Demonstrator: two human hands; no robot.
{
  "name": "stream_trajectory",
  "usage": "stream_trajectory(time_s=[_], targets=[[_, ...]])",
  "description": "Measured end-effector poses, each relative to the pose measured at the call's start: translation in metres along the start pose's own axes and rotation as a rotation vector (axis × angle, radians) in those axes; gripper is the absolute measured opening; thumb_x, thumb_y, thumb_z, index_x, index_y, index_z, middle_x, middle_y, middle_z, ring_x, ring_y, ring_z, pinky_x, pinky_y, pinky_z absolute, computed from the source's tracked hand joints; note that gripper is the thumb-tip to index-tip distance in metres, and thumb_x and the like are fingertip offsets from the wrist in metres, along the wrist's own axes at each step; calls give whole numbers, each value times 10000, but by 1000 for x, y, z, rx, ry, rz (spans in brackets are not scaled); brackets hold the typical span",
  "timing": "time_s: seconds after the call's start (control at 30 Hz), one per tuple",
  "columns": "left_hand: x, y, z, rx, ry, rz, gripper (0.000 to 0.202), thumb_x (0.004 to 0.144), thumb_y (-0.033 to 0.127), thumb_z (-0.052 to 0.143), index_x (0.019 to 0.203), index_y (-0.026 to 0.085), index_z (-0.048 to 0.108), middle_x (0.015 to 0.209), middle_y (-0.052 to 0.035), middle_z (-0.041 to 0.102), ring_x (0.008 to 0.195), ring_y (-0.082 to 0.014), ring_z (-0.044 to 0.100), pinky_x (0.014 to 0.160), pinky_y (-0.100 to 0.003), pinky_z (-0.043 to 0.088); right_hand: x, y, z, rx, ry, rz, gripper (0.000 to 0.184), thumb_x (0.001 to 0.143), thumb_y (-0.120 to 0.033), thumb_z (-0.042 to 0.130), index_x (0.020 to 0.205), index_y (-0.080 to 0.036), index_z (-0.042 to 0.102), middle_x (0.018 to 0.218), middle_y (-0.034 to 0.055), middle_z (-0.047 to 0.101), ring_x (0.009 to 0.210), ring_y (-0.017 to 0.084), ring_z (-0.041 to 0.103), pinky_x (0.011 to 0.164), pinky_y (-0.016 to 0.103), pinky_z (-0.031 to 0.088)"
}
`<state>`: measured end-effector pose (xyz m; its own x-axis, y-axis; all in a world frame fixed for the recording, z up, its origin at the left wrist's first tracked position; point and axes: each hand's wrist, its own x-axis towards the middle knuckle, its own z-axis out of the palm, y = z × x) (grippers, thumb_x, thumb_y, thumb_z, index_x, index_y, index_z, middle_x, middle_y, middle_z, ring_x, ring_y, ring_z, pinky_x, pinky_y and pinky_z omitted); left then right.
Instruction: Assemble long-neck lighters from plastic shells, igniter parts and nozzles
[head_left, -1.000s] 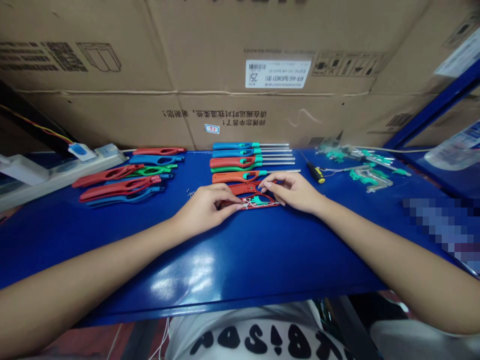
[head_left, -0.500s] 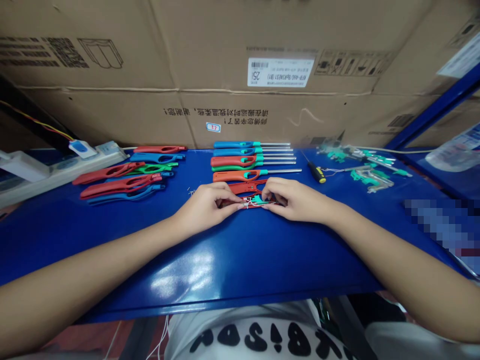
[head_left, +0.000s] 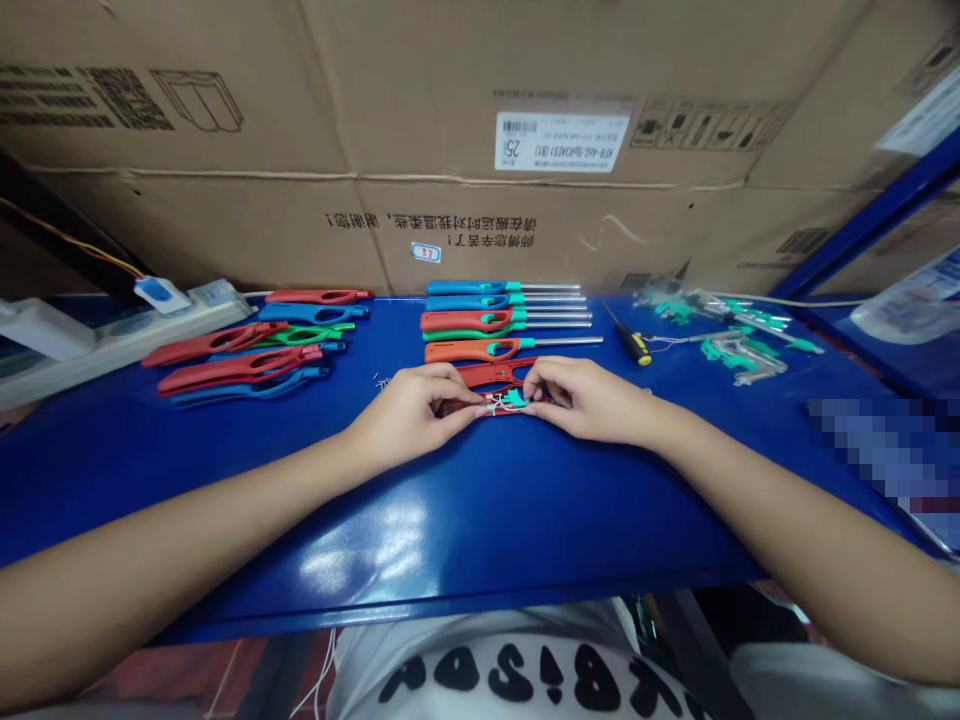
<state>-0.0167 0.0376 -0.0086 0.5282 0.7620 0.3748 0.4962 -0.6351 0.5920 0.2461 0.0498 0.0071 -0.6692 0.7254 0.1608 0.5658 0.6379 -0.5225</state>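
Note:
Between my two hands lies an opened red lighter casing (head_left: 504, 411), with a green trigger piece (head_left: 514, 399) and thin white wires in it. My left hand (head_left: 416, 405) closes on the casing's left end, thumb and fingertips pinched by the wires. At the right end, my right hand (head_left: 585, 397) pinches the casing beside the trigger piece; its bent fingers hide that end. Just behind lies another red casing half (head_left: 484, 374), partly covered by my fingers. Small screws (head_left: 382, 381) lie scattered left of it.
Assembled lighters with metal rods (head_left: 510, 322) lie in a column behind my hands. Red, blue and green casings (head_left: 232, 372) are piled left, by a power strip (head_left: 180, 315). A screwdriver (head_left: 635, 346) and green trigger parts (head_left: 739, 355) lie right. A cardboard box (head_left: 450, 205) stands behind.
My right fingertips have shifted slightly at the trigger piece. My left hand and the casing stay in nearly the same place.

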Motion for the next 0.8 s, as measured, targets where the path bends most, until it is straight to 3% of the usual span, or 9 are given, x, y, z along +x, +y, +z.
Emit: stream_trajectory(time_s=[0.27,0.57,0.67,0.8], targets=[[0,0,1,22,13,18,145,903,291,708,962,202,806,823,-33,680,639,-109,581,609,-236,457,-2,2,-2,59,-6,-68,99,915,-279,645,895,-185,622,807,14,601,637,124,482,624,260,406],[-1,1,2,23,13,29,138,912,279,700,965,192,794,833,-37,679,669,-117,580,627,-242,453,0,0,0,-28,39,-73,35,916,-201,621,938,-176,632,849,33,626,665,131,517,639,261,425],[-1,1,2,21,6,34,140,921,273,687,964,188,791,836,-42,684,685,-124,589,635,-244,455,-2,1,1,-29,26,-97,111,948,-207,580,1031,-187,650,972,63,650,725,146,560,674,278,461],[-2,1,3,17,6,35,146,923,262,679,947,171,791,822,-43,677,660,-116,581,618,-238,447,-4,-2,0,-104,-15,-144,312,976,-252,552,1268,-233,657,1296,119,589,901,189,641,787,335,534]])
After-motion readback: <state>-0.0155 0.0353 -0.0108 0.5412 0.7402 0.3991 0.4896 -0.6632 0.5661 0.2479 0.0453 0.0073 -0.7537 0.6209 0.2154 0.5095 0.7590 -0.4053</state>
